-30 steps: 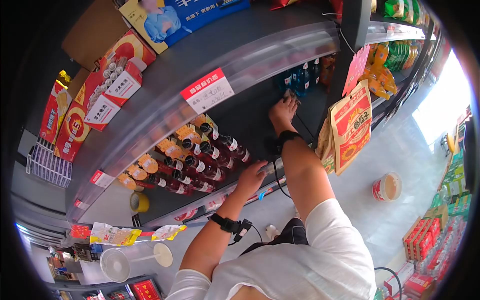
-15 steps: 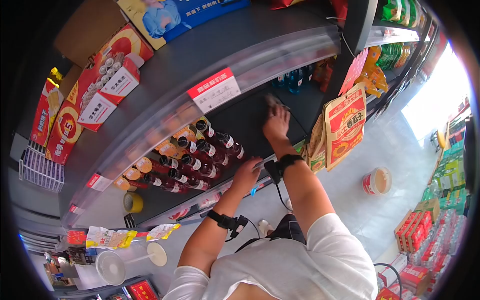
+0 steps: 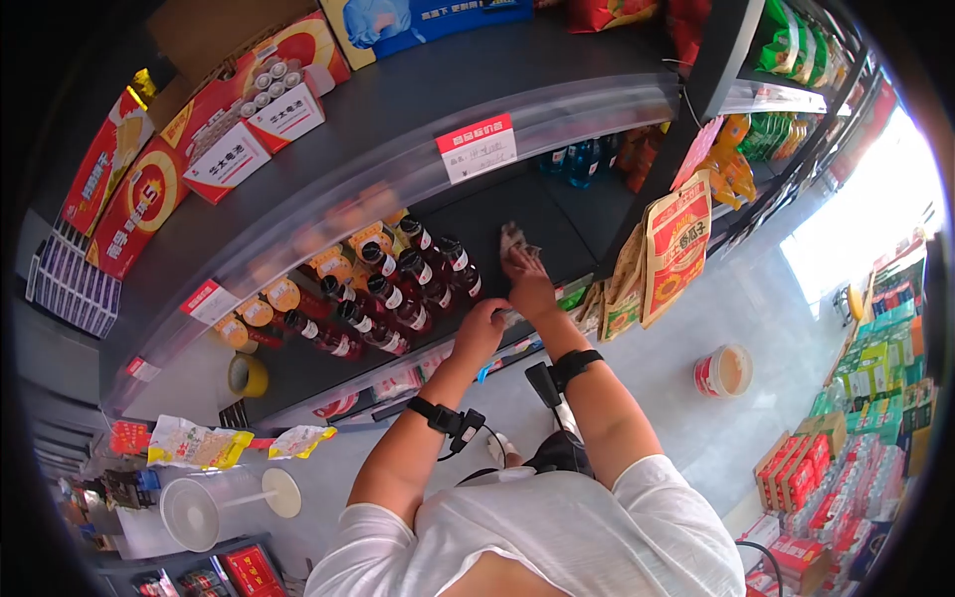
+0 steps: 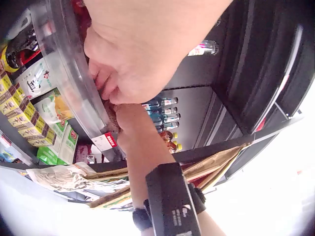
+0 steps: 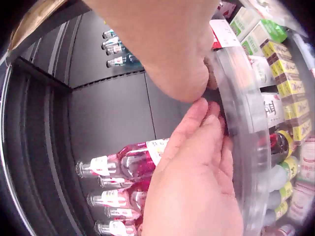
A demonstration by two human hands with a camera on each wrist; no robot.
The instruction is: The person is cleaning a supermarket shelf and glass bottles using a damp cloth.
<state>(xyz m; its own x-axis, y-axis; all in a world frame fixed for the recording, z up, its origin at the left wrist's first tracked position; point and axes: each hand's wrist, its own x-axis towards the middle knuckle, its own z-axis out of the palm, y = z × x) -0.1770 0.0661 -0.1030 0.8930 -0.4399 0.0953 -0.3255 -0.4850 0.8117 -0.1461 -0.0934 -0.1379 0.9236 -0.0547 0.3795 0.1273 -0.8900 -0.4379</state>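
In the head view the right hand point(image 3: 530, 284) reaches over the dark shelf board point(image 3: 468, 214), holding a crumpled greyish cloth point(image 3: 515, 239) that shows beyond its fingertips. Close beside it, the left hand point(image 3: 481, 328) rests at the shelf's front edge, near red-drink bottles point(image 3: 438, 284). The right wrist view shows the left hand point(image 5: 192, 177) with fingers extended together by the clear front rail point(image 5: 241, 98); the right hand's fingers are mostly hidden there. A bit of cloth point(image 4: 112, 115) shows between the hands in the left wrist view.
Blue bottles point(image 3: 582, 162) stand deeper on the shelf. Seed packets point(image 3: 678, 249) hang at its right end, and a price tag point(image 3: 477, 147) sits on the upper rail. Battery boxes point(image 3: 229, 159) fill the shelf above. A bucket point(image 3: 723, 372) stands on the floor.
The right hand has drawn the cloth from near the blue bottles back toward the front edge and the left hand. The left hand has stayed at the edge; the head view has shifted.
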